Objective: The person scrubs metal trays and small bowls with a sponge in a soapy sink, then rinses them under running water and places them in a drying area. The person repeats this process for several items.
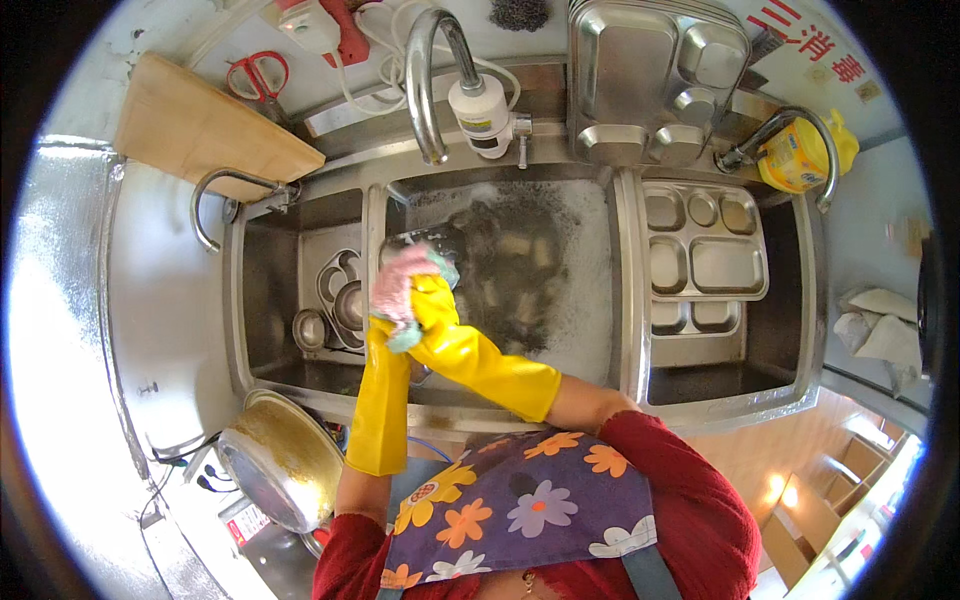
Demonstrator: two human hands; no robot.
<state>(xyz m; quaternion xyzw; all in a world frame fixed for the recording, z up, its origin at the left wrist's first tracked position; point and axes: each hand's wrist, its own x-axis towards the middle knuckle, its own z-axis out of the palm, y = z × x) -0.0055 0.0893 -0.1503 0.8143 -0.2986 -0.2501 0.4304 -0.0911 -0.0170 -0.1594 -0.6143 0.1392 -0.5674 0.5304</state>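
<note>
Over the left side of the middle sink basin [577, 300], my right hand [435, 300] in a yellow rubber glove presses on a pink and green cloth [405, 281]. The cloth is blurred. My left hand [380, 337], gloved the same way, is close beside it at the basin's left wall. Its fingers are mostly hidden by the cloth, so its grip is unclear. Under the cloth, a wet metal piece [420, 237], possibly a tray, shows only in part. Dark, foamy water fills the basin around it.
The left basin holds a compartment tray [330, 281] and steel bowls [309, 330]. Compartment trays [727, 266] lie in the right one. A faucet [431, 82] arches overhead; behind stand stacked trays [626, 60], a wooden board [217, 127] and red-handled scissors [259, 79]. A large pot [281, 457] sits lower left.
</note>
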